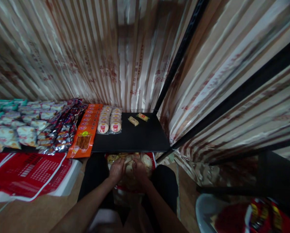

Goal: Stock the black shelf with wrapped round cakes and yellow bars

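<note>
In the lower centre of the frame, a red-rimmed bag (153,158) full of pale, round wrapped snacks (146,160) sits between a person's dark-clad knees. The left hand (117,170) and right hand (139,170) reach into its opening, close together, fingers curled down among the snacks; whether they grasp one, I cannot tell. Just above, at centre, a black shelf (132,139) bears two small yellow packets (138,119), apart from each other. Left of them stand two rows of white round packs (109,121), then orange packets (85,134), dark shiny packets (62,129) and white bags (27,136). Striped curtains (98,48) hang behind. At lower right is a pale tub (203,210).
</note>
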The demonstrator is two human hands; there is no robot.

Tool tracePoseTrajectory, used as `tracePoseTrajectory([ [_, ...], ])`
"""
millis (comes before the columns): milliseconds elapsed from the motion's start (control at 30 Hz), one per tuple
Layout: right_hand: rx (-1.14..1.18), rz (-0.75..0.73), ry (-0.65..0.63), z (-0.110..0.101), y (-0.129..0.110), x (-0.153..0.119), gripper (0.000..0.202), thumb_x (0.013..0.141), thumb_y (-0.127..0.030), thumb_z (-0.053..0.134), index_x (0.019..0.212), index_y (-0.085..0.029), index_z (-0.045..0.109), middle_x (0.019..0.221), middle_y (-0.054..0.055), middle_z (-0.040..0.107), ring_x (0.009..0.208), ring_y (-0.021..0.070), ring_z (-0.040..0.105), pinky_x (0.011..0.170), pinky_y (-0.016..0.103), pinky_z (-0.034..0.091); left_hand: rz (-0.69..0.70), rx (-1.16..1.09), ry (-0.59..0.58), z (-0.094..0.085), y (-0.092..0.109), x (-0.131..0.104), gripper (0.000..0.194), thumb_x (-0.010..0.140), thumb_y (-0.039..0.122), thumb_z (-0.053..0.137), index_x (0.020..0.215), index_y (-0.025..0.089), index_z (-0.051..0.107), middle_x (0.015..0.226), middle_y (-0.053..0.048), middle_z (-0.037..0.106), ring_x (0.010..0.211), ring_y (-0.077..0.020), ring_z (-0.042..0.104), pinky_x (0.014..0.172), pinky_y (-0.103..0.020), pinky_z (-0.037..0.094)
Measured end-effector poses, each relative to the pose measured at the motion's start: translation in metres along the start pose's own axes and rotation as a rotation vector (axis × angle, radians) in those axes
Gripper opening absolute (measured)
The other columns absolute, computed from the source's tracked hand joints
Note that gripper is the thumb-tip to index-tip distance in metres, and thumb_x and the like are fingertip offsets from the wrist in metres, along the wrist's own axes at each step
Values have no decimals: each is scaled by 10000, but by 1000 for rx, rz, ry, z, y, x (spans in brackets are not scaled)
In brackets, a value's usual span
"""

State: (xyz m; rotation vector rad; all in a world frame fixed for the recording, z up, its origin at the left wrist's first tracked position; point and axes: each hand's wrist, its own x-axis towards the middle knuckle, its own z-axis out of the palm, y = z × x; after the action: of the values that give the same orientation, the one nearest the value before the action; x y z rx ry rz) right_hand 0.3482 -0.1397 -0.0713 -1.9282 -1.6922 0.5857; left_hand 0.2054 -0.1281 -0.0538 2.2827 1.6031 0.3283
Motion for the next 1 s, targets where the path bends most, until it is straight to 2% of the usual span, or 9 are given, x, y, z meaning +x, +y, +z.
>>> tracePoseTrajectory([
  [233, 212, -37, 0, -9, -20, -7, 379, 767, -196, 425, 1109, -169, 587, 1063, 111, 660, 947, 214, 620, 884, 358, 470, 22, -320, 77, -27, -11, -21, 279, 888, 265, 366, 1030, 178, 590, 984, -71, 642, 936, -174, 589, 854, -310, 459],
  [333, 287, -45, -48, -14, -29, -8, 400, 760, -239, 476, 1138, -140, 562, 1093, 126, 636, 862, 201, 632, 843, 349, 486, -103, -490, 123, -34, -16, -26, 248, 837, 292, 439, 958, 164, 614, 923, -62, 653, 858, -174, 604, 804, -301, 469],
  [433, 336, -60, -65, -18, -38, -9, 417, 756, -268, 507, 1160, -173, 546, 1105, 99, 620, 820, 179, 628, 809, 346, 502, -238, -717, 134, -40, -19, -28, 250, 785, 309, 474, 912, 148, 617, 812, -35, 654, 727, -152, 602, 707, -273, 475],
  [567, 369, -52, -85, -24, -53, -10, 468, 771, -273, 504, 1230, -182, 499, 1101, 99, 615, 815, 178, 627, 759, 337, 523, -301, -980, 130, -51, -18, -28, 283, 741, 354, 512, 886, 131, 610, 732, -18, 640, 650, -138, 579, 627, -247, 458],
  [667, 254, -84, -41, -33, -64, -12, 540, 774, -262, 525, 1297, -153, 447, 1130, 129, 603, 911, 213, 614, 834, 372, 500, -319, -1101, 127, -59, -15, -27, 282, 711, 357, 547, 872, 134, 610, 739, -18, 648, 649, -137, 578, 618, -241, 453],
  [767, 12, -236, 54, -46, -75, -16, 605, 770, -237, 561, 1348, -160, 399, 1349, 159, 450, 1214, 277, 438, 1001, 444, 374, -287, -1100, 101, -66, -13, -26, 254, 718, 335, 532, 860, 140, 614, 749, -17, 648, 657, -135, 574, 616, -232, 446],
  [867, -177, -467, -7, -59, -86, -20, 607, 796, -163, 524, 1372, -266, 363, 1483, 76, 278, 1348, 277, 231, 1044, 494, 290, -194, -923, 41, -75, -13, -24, 209, 722, 276, 499, 818, 146, 632, 742, -9, 644, 674, -133, 564, 630, -224, 435],
  [933, -237, -600, -113, -65, -94, -22, 608, 809, -117, 487, 1371, -310, 355, 1478, 40, 299, 1368, 271, 177, 1033, 513, 283, -98, -764, -16, -81, -16, -21, 191, 702, 243, 504, 784, 148, 648, 752, -6, 645, 696, -135, 557, 655, -226, 424],
  [1000, -252, -670, -208, -68, -100, -22, 618, 817, -108, 483, 1387, -289, 331, 1412, 64, 414, 1340, 266, 253, 1025, 505, 287, -16, -673, -82, -86, -19, -19, 196, 701, 244, 509, 777, 146, 660, 773, -5, 648, 716, -137, 553, 672, -227, 413],
])
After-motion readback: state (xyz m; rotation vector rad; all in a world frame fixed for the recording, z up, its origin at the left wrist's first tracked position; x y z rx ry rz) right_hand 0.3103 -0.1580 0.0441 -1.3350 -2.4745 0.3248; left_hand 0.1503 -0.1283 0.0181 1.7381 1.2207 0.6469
